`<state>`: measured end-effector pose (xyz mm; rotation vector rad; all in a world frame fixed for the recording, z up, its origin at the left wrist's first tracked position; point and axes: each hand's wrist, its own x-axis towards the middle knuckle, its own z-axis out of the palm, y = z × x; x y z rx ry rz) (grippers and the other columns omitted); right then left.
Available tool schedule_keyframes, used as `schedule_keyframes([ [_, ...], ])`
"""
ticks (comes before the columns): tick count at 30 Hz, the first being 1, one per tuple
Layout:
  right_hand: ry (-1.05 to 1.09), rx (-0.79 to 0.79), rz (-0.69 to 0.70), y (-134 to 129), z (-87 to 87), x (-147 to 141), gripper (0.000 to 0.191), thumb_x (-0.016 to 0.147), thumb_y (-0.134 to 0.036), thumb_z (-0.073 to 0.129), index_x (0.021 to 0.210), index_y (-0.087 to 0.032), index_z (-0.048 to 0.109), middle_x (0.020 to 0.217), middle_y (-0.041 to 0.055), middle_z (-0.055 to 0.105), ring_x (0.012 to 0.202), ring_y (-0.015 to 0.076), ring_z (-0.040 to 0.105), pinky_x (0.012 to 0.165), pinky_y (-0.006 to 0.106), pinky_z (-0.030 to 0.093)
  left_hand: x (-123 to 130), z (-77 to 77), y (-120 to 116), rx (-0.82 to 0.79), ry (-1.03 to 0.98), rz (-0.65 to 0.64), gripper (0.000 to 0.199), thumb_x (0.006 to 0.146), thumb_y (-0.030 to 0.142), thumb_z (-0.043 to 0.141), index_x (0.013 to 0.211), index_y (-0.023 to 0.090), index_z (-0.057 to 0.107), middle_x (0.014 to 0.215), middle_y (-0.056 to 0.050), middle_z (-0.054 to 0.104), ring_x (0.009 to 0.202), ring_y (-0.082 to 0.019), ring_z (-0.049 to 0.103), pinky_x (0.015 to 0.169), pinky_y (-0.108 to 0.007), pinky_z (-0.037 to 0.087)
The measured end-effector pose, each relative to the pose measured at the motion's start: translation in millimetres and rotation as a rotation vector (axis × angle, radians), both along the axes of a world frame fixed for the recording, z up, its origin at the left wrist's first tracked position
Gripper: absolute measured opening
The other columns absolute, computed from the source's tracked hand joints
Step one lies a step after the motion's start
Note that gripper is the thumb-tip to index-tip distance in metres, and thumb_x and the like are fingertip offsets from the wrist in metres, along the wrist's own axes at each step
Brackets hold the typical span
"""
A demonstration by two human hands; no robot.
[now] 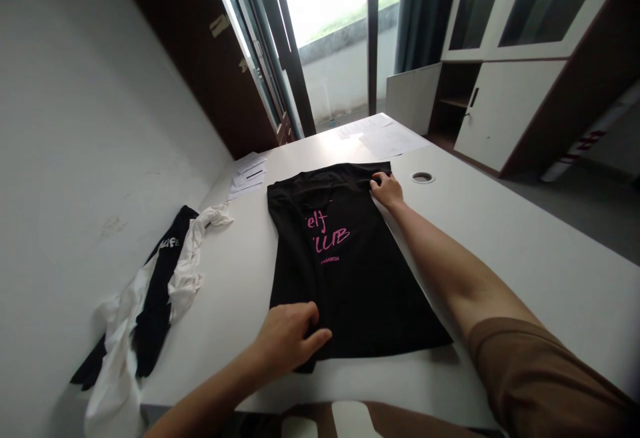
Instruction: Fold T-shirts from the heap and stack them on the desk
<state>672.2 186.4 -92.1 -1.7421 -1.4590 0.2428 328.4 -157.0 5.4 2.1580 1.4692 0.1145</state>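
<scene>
A black shirt (360, 291) with pink lettering lies on the white table (530, 271), its left side folded inward over part of the print. At the shirt's lower left, my left hand (293, 337) has its fingers curled on the cloth, thumb pointing right; what the fingertips pinch is hidden. My right hand (387, 189) is at the far right corner of the shirt, fingers bent around the black fabric there.
Crumpled white cloth (187, 278) and black cloth (155, 311) lie along the left wall. Papers (247, 175) rest at the far left, more sheets (390, 138) at the far end. A round cable hole (423, 177) is right of the shirt.
</scene>
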Motion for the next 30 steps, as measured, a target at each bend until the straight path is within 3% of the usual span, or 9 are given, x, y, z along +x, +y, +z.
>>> schedule_keyframes([
  [3, 0.002, -0.005, -0.006, 0, 0.0, 0, 0.044, 0.092, -0.04, 0.055, 0.128, -0.018, 0.069, 0.119, 0.0169, 0.063, 0.106, 0.0318, 0.063, 0.1, 0.046, 0.049, 0, 7.0, 52, 0.053, -0.042, 0.035, 0.036, 0.092, 0.063, 0.057, 0.082, 0.029, 0.063, 0.075, -0.003, 0.066, 0.069, -0.02, 0.06, 0.064, -0.033, 0.038],
  [6, 0.003, -0.01, -0.004, 0, 1.1, 1, 0.043, 0.093, -0.039, 0.055, 0.128, -0.018, 0.068, 0.12, 0.0172, 0.064, 0.106, 0.0318, 0.064, 0.1, 0.045, 0.049, -6, 1.6, 133, 0.206, -0.09, 0.093, 0.027, 0.096, 0.05, 0.054, 0.087, 0.027, 0.065, 0.085, -0.003, 0.069, 0.079, -0.021, 0.064, 0.071, -0.033, 0.044],
  [10, 0.003, -0.027, 0.009, -1, 3.5, 2, 0.042, 0.094, -0.038, 0.054, 0.128, -0.019, 0.068, 0.121, 0.0164, 0.064, 0.108, 0.0316, 0.064, 0.101, 0.045, 0.049, -30, -12.5, 245, 0.404, 0.091, 0.391, 0.015, 0.095, 0.033, 0.056, 0.096, 0.023, 0.066, 0.105, -0.008, 0.07, 0.098, -0.023, 0.066, 0.088, -0.033, 0.048],
  [14, 0.0, -0.033, 0.006, 2, 2.3, 3, 0.041, 0.094, -0.039, 0.054, 0.127, -0.021, 0.068, 0.12, 0.0153, 0.064, 0.108, 0.0311, 0.064, 0.1, 0.045, 0.05, -52, -21.6, 326, 0.374, 0.145, 0.486, 0.027, 0.093, 0.029, 0.059, 0.118, 0.021, 0.064, 0.108, -0.011, 0.071, 0.107, -0.027, 0.066, 0.093, -0.036, 0.049],
  [17, -0.005, -0.024, 0.0, 6, -1.2, 3, 0.04, 0.094, -0.04, 0.054, 0.126, -0.022, 0.069, 0.12, 0.015, 0.065, 0.107, 0.0313, 0.065, 0.098, 0.044, 0.051, -57, -29.6, 367, 0.331, 0.161, 0.489, 0.048, 0.093, 0.034, 0.062, 0.139, 0.02, 0.054, 0.105, -0.011, 0.074, 0.105, -0.028, 0.069, 0.092, -0.036, 0.05],
  [21, -0.018, -0.026, 0.001, 11, -7.1, 4, 0.039, 0.095, -0.04, 0.053, 0.126, -0.022, 0.069, 0.121, 0.0156, 0.064, 0.107, 0.0325, 0.065, 0.098, 0.045, 0.051, -56, -42.3, 411, 0.317, 0.179, 0.47, 0.065, 0.092, 0.038, 0.065, 0.151, 0.02, 0.044, 0.118, -0.016, 0.073, 0.114, -0.031, 0.068, 0.097, -0.038, 0.048],
  [25, -0.034, -0.028, -0.001, 15, -11.8, 5, 0.039, 0.096, -0.042, 0.053, 0.126, -0.023, 0.068, 0.12, 0.015, 0.065, 0.108, 0.0333, 0.065, 0.098, 0.046, 0.051, -53, -53.9, 447, 0.299, 0.177, 0.457, 0.064, 0.09, 0.038, 0.068, 0.148, 0.019, 0.048, 0.13, -0.02, 0.069, 0.119, -0.034, 0.066, 0.101, -0.041, 0.047],
  [30, -0.043, -0.017, -0.007, 19, -13.4, 6, 0.038, 0.095, -0.042, 0.053, 0.126, -0.025, 0.069, 0.117, 0.0142, 0.067, 0.106, 0.0333, 0.066, 0.096, 0.045, 0.052, -50, -62.4, 478, 0.269, 0.172, 0.441, 0.052, 0.086, 0.036, 0.074, 0.134, 0.02, 0.061, 0.126, -0.016, 0.072, 0.116, -0.03, 0.066, 0.1, -0.037, 0.046],
])
